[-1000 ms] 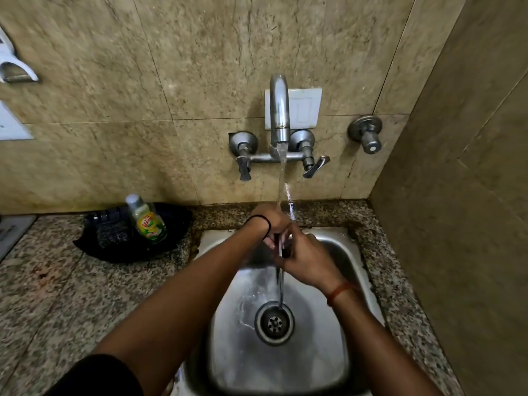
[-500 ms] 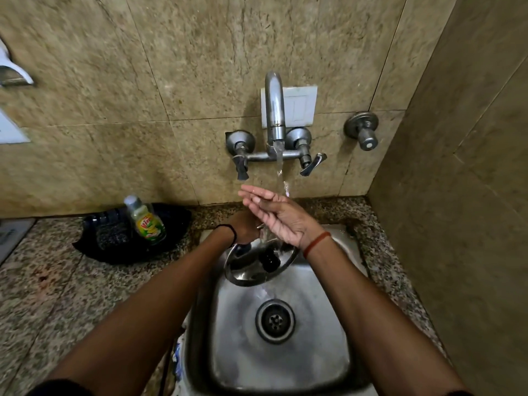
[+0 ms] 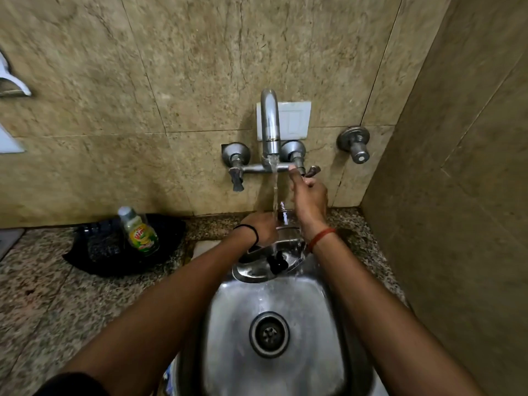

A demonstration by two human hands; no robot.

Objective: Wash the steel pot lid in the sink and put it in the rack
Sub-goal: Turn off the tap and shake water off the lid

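The steel pot lid (image 3: 258, 268), round with a black knob in its middle, is held tilted over the back of the steel sink (image 3: 234, 338). My left hand (image 3: 261, 227) grips its far rim under the running water. My right hand (image 3: 308, 200) is raised to the tap (image 3: 270, 127), its fingers closed around the right lever handle (image 3: 312, 170). Water falls from the spout onto the lid. No rack is in view.
A dish soap bottle (image 3: 138, 231) stands in a black tray (image 3: 168, 250) on the granite counter (image 3: 57, 304) left of the sink. A second valve (image 3: 354, 144) sticks out of the tiled wall. A side wall closes in on the right.
The lid turned from edge-on to knob side up. My right hand left the lid, opened under the water, then rose to the tap's right handle. My left hand keeps hold of the lid.
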